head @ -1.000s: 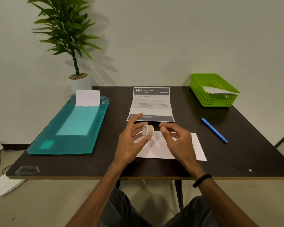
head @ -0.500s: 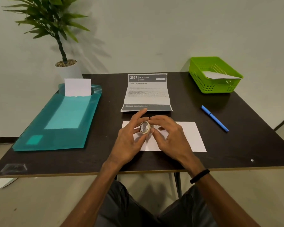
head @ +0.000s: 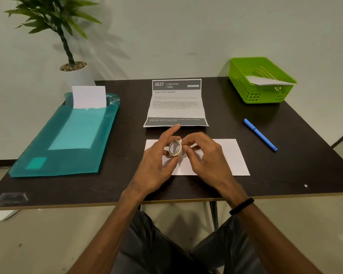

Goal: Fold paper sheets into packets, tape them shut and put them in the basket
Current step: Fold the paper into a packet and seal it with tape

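From the head camera, the left hand (head: 156,165) is gripping a small roll of tape (head: 175,148) while the right hand (head: 204,157) is pinching at its rim just above the folded paper (head: 226,157), so the taping step seems to be starting; next comes finding the loose end and pulling a strip. The dark table (head: 285,175) is also carrying a green basket (head: 246,89) with one packet in it, a pen (head: 259,134), a printed sheet (head: 176,103) and a teal folder (head: 67,139), with a potted plant (head: 67,46) standing against the pale wall.

Setting: plain office-style desk station. Dark laminate table (head: 285,175) against a bare pale wall, holding a teal document folder (head: 63,139), printed instruction sheet (head: 176,103), blue pen (head: 259,134) and green plastic basket (head: 244,84). Potted plant (head: 67,46) in the corner; bare concrete-like floor.
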Demonstrator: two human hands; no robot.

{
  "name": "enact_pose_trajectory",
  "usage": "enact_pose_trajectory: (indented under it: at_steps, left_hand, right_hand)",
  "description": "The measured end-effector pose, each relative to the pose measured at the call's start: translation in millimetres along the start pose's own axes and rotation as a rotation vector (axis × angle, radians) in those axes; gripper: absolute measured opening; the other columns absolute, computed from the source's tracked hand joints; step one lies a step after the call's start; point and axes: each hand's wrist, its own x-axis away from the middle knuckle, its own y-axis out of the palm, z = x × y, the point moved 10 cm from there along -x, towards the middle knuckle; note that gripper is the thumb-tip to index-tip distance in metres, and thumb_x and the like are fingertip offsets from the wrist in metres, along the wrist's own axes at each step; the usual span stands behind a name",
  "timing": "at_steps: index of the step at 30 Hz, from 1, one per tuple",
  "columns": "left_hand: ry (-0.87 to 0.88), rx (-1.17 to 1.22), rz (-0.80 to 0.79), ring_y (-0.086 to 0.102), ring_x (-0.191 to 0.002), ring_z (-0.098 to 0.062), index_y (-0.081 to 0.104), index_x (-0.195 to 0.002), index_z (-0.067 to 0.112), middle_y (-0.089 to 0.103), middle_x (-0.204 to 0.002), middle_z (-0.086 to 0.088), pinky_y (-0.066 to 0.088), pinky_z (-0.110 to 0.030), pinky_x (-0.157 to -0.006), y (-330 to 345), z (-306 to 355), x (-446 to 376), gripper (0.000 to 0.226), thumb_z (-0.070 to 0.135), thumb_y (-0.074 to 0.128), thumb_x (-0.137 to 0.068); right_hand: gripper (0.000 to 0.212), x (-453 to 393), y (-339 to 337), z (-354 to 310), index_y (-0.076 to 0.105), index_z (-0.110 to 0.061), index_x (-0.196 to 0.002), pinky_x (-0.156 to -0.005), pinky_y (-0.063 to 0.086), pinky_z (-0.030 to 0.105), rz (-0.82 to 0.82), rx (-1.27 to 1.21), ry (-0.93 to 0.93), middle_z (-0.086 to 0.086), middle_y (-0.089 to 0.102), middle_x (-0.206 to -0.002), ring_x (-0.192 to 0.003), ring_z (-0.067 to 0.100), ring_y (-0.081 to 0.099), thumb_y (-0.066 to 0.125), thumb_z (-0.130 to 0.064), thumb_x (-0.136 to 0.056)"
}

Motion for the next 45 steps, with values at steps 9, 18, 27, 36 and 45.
enact_pose_trajectory:
  at_steps: [9,18,27,36,45]
  left_hand:
    - [0.005,-0.001,0.021,0.054,-0.123,0.007,0.028,-0.155,0.044,0.057,-0.126,0.027,0.041,-0.002,-0.094,-3,-1,0,0.083,0.021,0.076,-0.092]
    - [-0.025,-0.049,0.106,0.058,-0.124,-0.004,0.031,-0.157,0.039,0.062,-0.132,0.010,0.047,-0.015,-0.103,-12,-7,1,0.081,0.023,0.076,-0.092]
    - [-0.066,-0.074,0.197,0.060,-0.112,0.001,0.030,-0.151,0.052,0.053,-0.114,0.039,0.046,-0.006,-0.087,-19,-20,2,0.081,0.031,0.079,-0.090]
    - [-0.090,-0.083,0.234,0.060,-0.115,-0.006,0.033,-0.151,0.050,0.054,-0.119,0.032,0.051,-0.018,-0.091,-22,-25,1,0.076,0.041,0.078,-0.090]
    - [-0.154,-0.089,0.259,0.058,-0.121,-0.014,0.032,-0.147,0.055,0.059,-0.137,0.011,0.055,-0.037,-0.100,-25,-29,3,0.074,0.042,0.077,-0.090]
  right_hand:
    - [0.005,-1,4,0,0.060,-0.014,-0.105,-0.082,0.056,0.031,-0.013,0.044,0.000,-0.001,0.057,-0.111,-0.097,0.011,0.058,0.062,-0.012,-0.101]
    - [0.005,0,3,-5,0.058,-0.013,-0.108,-0.079,0.056,0.031,0.005,0.088,-0.018,0.001,0.051,-0.116,-0.098,0.011,0.054,0.057,-0.014,-0.103]
    - [0.005,1,4,-5,0.058,-0.014,-0.107,-0.080,0.057,0.031,0.015,0.098,-0.022,0.000,0.051,-0.116,-0.099,0.009,0.054,0.058,-0.014,-0.102]
    - [0.004,0,1,-2,0.059,-0.014,-0.104,-0.079,0.055,0.028,0.045,0.072,-0.011,-0.003,0.052,-0.111,-0.096,0.008,0.054,0.060,-0.012,-0.100]
    - [0.008,0,-11,5,0.058,-0.018,-0.102,-0.080,0.053,0.015,0.122,-0.014,0.087,-0.008,0.055,-0.106,-0.098,0.008,0.058,0.060,-0.011,-0.101]
